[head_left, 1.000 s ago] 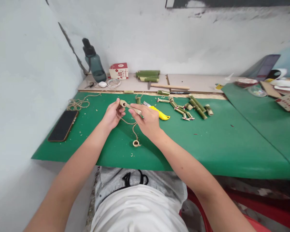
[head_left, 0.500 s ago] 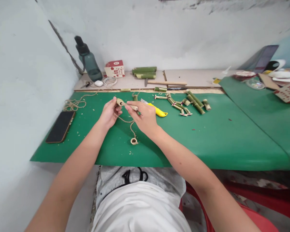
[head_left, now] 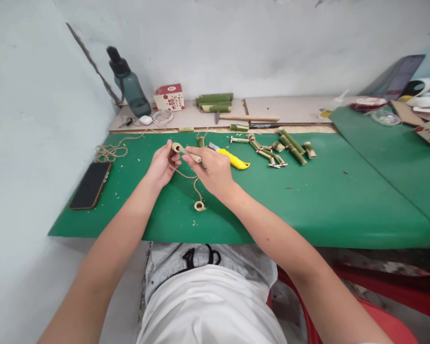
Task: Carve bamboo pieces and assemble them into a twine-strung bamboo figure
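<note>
Between its fingertips my left hand pinches a short hollow bamboo piece, its opening facing my right hand. My right hand is closed around a pale bamboo stick, whose end points at that opening; whether it touches inside I cannot tell. A thin twine runs from beneath the left fingers to a small bamboo ring lying on the green mat. Just beyond the right hand lies a yellow utility knife with its blade out.
A jointed bamboo figure and cut bamboo lengths lie to the right. A phone and coiled twine are at left. Along the wall stand a water bottle, a small box and a hammer.
The view has shifted slightly. Both hands keep their holds, and the stick's end stays at the bamboo piece's opening, with only a small change in angle.
</note>
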Demonstrator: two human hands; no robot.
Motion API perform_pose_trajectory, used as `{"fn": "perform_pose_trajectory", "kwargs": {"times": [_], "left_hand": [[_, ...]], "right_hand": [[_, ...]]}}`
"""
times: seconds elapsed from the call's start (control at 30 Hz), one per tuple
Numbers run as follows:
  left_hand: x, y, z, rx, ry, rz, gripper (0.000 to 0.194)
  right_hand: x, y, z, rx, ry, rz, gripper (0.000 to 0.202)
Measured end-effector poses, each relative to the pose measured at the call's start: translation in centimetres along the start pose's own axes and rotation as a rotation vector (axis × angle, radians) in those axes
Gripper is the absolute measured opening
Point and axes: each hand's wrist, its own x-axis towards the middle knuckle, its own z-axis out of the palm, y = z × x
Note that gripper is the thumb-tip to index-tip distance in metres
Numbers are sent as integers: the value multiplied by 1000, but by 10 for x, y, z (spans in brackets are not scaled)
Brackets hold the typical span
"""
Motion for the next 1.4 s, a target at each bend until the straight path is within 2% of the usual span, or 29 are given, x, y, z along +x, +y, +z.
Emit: {"fn": "perform_pose_trajectory", "kwargs": {"times": [0.13,0.37,0.7,0.93,1.4], "left_hand": [[0,-2,1,34,-5,34,29],[-1,-2,3,23,22,44,30],[-2,-2,5,63,5,53,35],[-4,-2,8,104,22,65,36],[-2,-5,9,108,76,93,37]], "right_hand": [[0,2,2,-92,-23,-66,34],[0,5,3,-71,17,-69,33],[3,3,-1,-47,-4,14,33],[9,1,-8,34,12,167,34],[14,22,1,523,153,556,49]]}}
